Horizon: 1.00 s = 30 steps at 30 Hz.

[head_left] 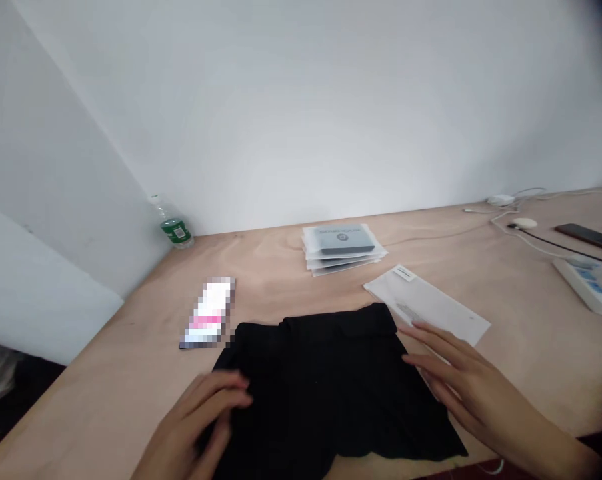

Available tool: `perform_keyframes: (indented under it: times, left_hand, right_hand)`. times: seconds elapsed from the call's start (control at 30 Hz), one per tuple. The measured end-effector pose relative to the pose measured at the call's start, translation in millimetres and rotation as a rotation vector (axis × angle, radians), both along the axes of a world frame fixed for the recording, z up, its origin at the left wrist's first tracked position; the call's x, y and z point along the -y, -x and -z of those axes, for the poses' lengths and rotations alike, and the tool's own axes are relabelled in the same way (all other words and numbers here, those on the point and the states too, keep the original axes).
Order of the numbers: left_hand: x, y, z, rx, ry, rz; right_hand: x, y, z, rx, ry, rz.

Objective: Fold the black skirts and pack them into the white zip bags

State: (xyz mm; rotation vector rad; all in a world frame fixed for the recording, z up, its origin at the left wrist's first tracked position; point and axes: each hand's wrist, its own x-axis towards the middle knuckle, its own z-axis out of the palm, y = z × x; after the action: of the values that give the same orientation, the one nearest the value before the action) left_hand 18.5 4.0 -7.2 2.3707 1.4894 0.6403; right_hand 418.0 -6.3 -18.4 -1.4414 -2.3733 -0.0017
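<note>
Black shorts (311,380) lie spread on the wooden table in front of me, waistband on the far side and the legs towards me. My left hand (201,420) is over their left edge, slightly blurred, with fingers bent and apart and nothing visible in them. At the right edge, my right hand (455,373) has its fingers stretched out, the tips close to the waistband corner. Whether those fingertips press on the fabric I cannot tell. Just beyond that hand, a flat frosted plastic bag (431,303) with a small white label lies on the table.
A stack of frosted bags with dark contents (343,247) sits near the wall. To the left are a phone (211,310) with a lit, pixelated screen and a green-labelled bottle (175,230). Cables, a dark phone (588,237) and a white box (591,287) are on the right.
</note>
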Motion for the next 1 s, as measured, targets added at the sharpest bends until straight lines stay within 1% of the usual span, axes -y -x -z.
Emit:
perform_keyframes:
  times: [0.03, 0.1, 0.13, 0.17, 0.23, 0.3, 0.33, 0.37, 0.4, 0.47, 0.53, 0.57, 0.63, 0.7, 0.77, 0.87, 0.93, 1.0]
  left_hand:
    - [-13, -15, -5.2, -0.085, -0.047, 0.076]
    - [-40, -41, -10.2, -0.26, -0.108, 0.191]
    - [-53, -50, -9.9, -0.337, -0.115, 0.228]
    - [-64, -57, -8.4, -0.377, -0.126, 0.226]
    - [-81, -63, -4.2, -0.392, -0.176, 0.081]
    - [-89, -66, -2.1, -0.352, -0.238, -0.094]
    - [-90, -67, -2.4, -0.33, -0.259, -0.139]
    - [-90, -70, -3.3, -0.313, -0.267, -0.139]
    - [-88, -74, -4.2, -0.301, -0.259, -0.098]
    - [-83, -83, -3.7, -0.296, -0.21, 0.045]
    - [-81, -95, 2.5, -0.325, -0.131, 0.154]
    - [-83, -100, 7.8, -0.347, -0.092, 0.166]
    - [-89, -107, 20.3, -0.388, -0.034, 0.123]
    - [-98, -110, 30.8, -0.405, -0.012, 0.066]
    - [-104, -109, 35.1, -0.409, -0.007, 0.044]
    - [-99, -102, 30.1, -0.41, -0.008, 0.031]
    - [-86, -95, 24.2, -0.412, -0.015, 0.013]
    - [-69, -86, 20.9, -0.42, -0.025, -0.007]
  right_hand:
    - [-13, 4, 0.1, 0.062, -0.027, 0.001]
    - [-36, 11, 1.0, 0.158, -0.018, 0.008]
    - [-46, 14, 1.2, 0.177, 0.01, 0.01]
    - [-54, 16, 0.7, 0.172, 0.037, 0.029]
    - [-65, 18, -2.2, 0.122, 0.046, 0.126]
    - [-69, 22, -6.2, 0.062, -0.002, 0.244]
    - [-70, 25, -7.6, 0.035, -0.029, 0.279]
    - [-69, 29, -8.2, 0.011, -0.044, 0.283]
    - [-69, 33, -7.6, -0.012, -0.039, 0.261]
    - [-70, 45, -2.9, -0.042, 0.001, 0.193]
    - [-75, 56, 6.0, -0.025, 0.048, 0.149]
    - [-79, 62, 11.2, -0.001, 0.067, 0.149]
    - [-91, 69, 21.5, 0.06, 0.097, 0.175]
    - [-104, 73, 28.9, 0.102, 0.126, 0.196]
    - [-112, 72, 32.1, 0.118, 0.148, 0.189]
    - [-112, 64, 32.1, 0.12, 0.135, 0.2]
    - [-105, 53, 33.5, 0.129, 0.115, 0.279]
    - [-95, 38, 38.2, 0.147, 0.123, 0.393]
